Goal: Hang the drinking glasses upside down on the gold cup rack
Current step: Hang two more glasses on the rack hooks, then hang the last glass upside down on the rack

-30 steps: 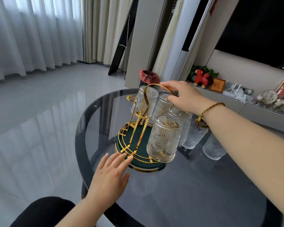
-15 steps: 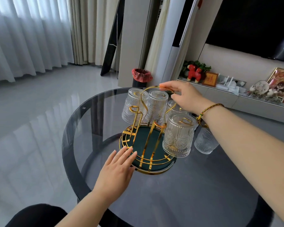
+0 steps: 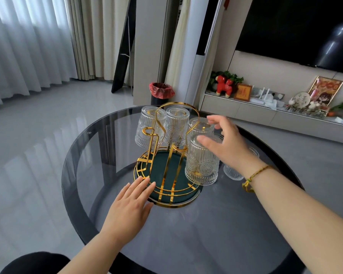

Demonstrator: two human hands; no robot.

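Observation:
The gold cup rack (image 3: 167, 167) with a dark green base stands on the round glass table (image 3: 186, 230). Several ribbed clear glasses hang on it upside down: two at the back (image 3: 150, 125) (image 3: 176, 125) and a near one at the right (image 3: 201, 167). Another loose glass (image 3: 233, 173) stands on the table behind my right wrist. My left hand (image 3: 130, 204) lies flat, its fingertips touching the rack's base rim. My right hand (image 3: 226, 145) hovers open beside the right-hand glasses, holding nothing.
A bin with a red liner (image 3: 160, 91) stands on the floor beyond the table. A low shelf with ornaments (image 3: 275, 99) runs along the right wall under a dark screen. The table's front edge curves close to my body.
My right hand has let go of the rack's top loop and dropped to the right, fingers spread. The rack has turned a little. My left hand has stayed at the base.

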